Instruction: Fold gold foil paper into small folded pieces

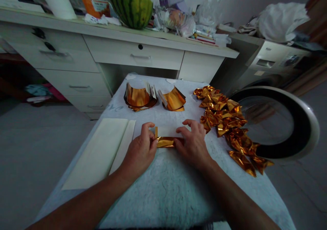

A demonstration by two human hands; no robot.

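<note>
Between my two hands lies a sheet of gold foil paper, its near edge folded up into a shiny gold strip and its pale side showing behind. My left hand pinches the strip's left end between thumb and fingers. At the right end, my right hand has its thumb on the fold and its fingers curled over the paper. Two curved stacks of gold foil paper, a larger one and a smaller one, stand beyond my hands. Folded gold foil pieces are heaped to the right.
Pale paper sheets lie left on the cloth-covered table. Behind it, a white desk carries a cut watermelon and plastic bags. At the right, a washing machine's round door hangs open beside the table.
</note>
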